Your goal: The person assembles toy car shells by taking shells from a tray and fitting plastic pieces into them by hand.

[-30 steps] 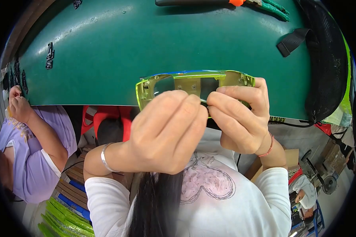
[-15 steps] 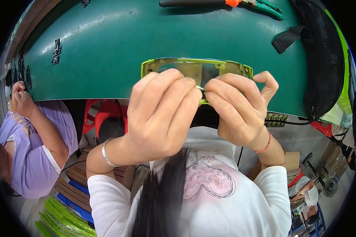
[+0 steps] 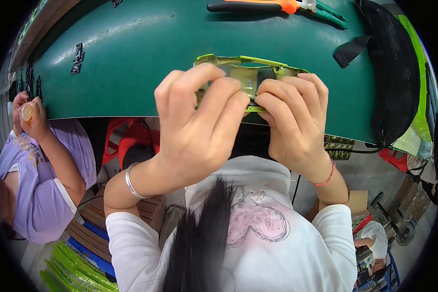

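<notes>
A long curved lime-green frame with see-through panels (image 3: 246,80), goggle-like in shape, is held near the front edge of the green table. My left hand (image 3: 197,117) is closed at its left part, index finger crooked over the top and other fingertips near the middle. At the right part, my right hand (image 3: 294,112) has its fingers curled on the frame, their tips pressed at the middle beside the left ones. My fingers hide much of the frame's lower half, and I cannot make out any small part between the fingertips.
Orange-and-black handled pliers (image 3: 277,7) lie at the far side. A black case with a strap (image 3: 396,78) stands at the right. Small black pieces (image 3: 77,58) lie on the left of the table. A co-worker's hand (image 3: 33,117) holds a small amber item at the left edge.
The frame has tilted, its left end rising and its inside showing more. My left index finger has lifted over the top. The co-worker's hand has turned, showing an amber item.
</notes>
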Motion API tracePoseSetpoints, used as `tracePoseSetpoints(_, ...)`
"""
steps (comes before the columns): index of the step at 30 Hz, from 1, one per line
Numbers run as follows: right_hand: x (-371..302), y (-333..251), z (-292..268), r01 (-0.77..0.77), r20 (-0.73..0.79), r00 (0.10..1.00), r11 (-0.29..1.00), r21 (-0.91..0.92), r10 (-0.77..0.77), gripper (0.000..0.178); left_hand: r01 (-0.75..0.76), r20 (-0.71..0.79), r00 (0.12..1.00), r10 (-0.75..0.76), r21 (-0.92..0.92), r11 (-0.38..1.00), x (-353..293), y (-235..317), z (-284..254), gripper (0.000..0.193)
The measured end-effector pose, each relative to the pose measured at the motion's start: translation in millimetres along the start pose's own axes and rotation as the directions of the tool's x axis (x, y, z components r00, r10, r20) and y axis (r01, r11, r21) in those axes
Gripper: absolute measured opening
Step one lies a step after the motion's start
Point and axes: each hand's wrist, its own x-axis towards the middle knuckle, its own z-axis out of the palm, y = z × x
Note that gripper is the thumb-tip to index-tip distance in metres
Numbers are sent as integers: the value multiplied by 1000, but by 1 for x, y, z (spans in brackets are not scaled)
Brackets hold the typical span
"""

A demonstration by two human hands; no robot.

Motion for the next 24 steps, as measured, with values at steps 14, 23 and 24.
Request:
tracePoseSetpoints(14,10,5,7,52,-14,999,999,-12,-52,25,71,40,997,-63,-266,961,5,-19,-1,26)
tracePoseSetpoints(23,19,6,0,41,-45,998,979,199,-33,30,-13,10,1000,14,-146,989,21,-9,-5,17)
tracePoseSetpoints(24,22,6,-5,11,1,1000,975,221,-11,31,30,47,999,-20,-236,971,25,-11,-10,16)
